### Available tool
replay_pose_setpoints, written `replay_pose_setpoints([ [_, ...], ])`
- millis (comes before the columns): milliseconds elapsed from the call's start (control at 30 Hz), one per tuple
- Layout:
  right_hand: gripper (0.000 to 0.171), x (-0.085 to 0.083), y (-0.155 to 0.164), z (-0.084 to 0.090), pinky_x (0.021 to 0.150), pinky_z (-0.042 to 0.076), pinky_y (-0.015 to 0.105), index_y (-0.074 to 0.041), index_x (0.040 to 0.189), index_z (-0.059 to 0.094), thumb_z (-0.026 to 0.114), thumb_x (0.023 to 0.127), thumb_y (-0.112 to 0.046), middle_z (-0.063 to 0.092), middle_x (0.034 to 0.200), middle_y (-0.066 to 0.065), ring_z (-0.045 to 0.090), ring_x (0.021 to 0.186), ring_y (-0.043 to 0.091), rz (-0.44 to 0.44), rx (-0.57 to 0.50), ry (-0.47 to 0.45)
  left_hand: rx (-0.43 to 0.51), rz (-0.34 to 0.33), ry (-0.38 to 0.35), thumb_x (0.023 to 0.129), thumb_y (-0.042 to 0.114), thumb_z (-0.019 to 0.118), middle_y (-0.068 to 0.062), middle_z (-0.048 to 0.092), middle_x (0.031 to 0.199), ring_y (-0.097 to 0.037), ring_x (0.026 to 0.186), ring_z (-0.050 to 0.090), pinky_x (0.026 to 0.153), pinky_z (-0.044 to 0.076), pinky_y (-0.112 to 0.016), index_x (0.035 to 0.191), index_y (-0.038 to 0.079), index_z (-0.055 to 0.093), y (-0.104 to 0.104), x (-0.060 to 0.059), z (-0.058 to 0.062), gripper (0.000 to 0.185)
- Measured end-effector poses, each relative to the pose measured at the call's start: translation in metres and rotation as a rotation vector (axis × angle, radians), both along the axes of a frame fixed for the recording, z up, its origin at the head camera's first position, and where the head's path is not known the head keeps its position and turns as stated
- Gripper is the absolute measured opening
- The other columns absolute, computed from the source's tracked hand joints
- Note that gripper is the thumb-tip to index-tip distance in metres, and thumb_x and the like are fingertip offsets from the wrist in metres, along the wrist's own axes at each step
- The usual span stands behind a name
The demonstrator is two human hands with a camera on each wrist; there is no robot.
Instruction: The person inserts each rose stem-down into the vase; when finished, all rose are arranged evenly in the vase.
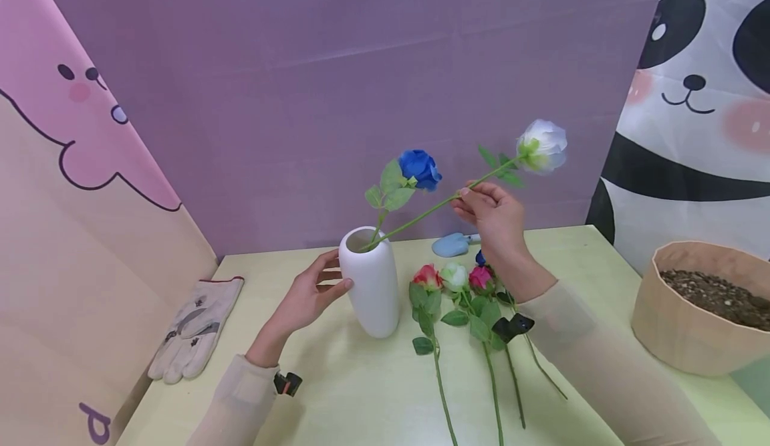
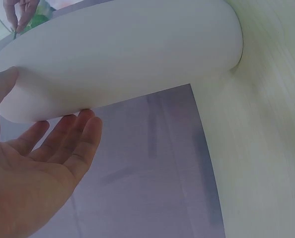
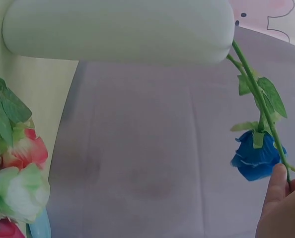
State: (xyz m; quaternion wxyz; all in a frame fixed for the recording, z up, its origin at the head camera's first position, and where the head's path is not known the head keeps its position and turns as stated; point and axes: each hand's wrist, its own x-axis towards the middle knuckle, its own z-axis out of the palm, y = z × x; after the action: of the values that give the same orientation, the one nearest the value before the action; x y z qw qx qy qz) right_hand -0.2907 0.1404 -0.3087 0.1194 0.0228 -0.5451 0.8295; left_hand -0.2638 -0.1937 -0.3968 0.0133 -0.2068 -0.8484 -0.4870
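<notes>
A white vase [image 1: 374, 285] stands upright on the table with a blue rose [image 1: 420, 170] in its mouth. My left hand [image 1: 313, 293] holds the vase's left side near the top, thumb in front and fingertips against the far side, as the left wrist view shows. Between thumb and fingers, my right hand [image 1: 494, 222] pinches the green stem of a white rose [image 1: 543, 146]. That stem slants down to the left, its lower end inside the vase mouth; the bloom points up and right. In the right wrist view the pinched stem [image 3: 259, 94] crosses in front of the blue rose [image 3: 257, 156].
Right of the vase lie a red rose [image 1: 428, 277], a pale green-white rose [image 1: 454, 277], a pink rose [image 1: 480, 279] and another blue bloom [image 1: 480, 258]. Behind them is a blue shovel [image 1: 451, 245]. Gloves [image 1: 195, 329] lie left; a soil-filled pot [image 1: 692, 325] stands right.
</notes>
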Motion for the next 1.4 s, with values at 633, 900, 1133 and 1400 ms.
replay_pose_setpoints([
  [633,0.015,0.001,-0.024,0.000,0.081,0.061,0.025,-0.006,0.106,0.061,0.069,0.094,-0.010,0.073,0.092,-0.003,0.074,0.079,0.009,0.039,0.096,0.033,-0.004,0.015,0.016,0.094,0.041,0.069,-0.007,0.055,0.141,-0.030,0.125,0.061,0.102,0.055,-0.044,0.149,0.025,0.041,0.000,0.000,-0.001,0.064],
  [900,0.029,0.001,-0.030,0.000,0.081,0.061,0.025,0.004,0.119,0.057,0.066,0.096,-0.011,0.074,0.094,-0.005,0.074,0.081,0.009,0.074,0.119,0.041,0.005,0.009,0.015,0.094,0.039,0.069,-0.006,0.055,0.141,-0.031,0.125,0.061,0.101,0.055,-0.043,0.149,0.025,0.041,0.001,0.000,-0.001,0.064],
  [1133,0.028,0.000,-0.034,0.000,0.081,0.062,0.026,0.004,0.119,0.058,0.066,0.096,-0.010,0.074,0.098,-0.004,0.075,0.081,0.010,0.092,0.111,0.055,0.006,0.006,0.017,0.094,0.037,0.069,-0.009,0.055,0.142,-0.034,0.125,0.061,0.102,0.055,-0.044,0.150,0.024,0.040,0.001,0.000,-0.001,0.064],
  [1400,0.020,0.000,-0.038,0.001,0.083,0.061,0.028,-0.006,0.113,0.063,0.068,0.095,-0.014,0.074,0.102,-0.003,0.075,0.086,0.011,0.128,0.143,0.064,0.005,0.012,0.000,0.095,0.035,0.069,-0.010,0.054,0.143,-0.035,0.127,0.059,0.104,0.053,-0.047,0.150,0.022,0.040,0.001,0.000,-0.001,0.065],
])
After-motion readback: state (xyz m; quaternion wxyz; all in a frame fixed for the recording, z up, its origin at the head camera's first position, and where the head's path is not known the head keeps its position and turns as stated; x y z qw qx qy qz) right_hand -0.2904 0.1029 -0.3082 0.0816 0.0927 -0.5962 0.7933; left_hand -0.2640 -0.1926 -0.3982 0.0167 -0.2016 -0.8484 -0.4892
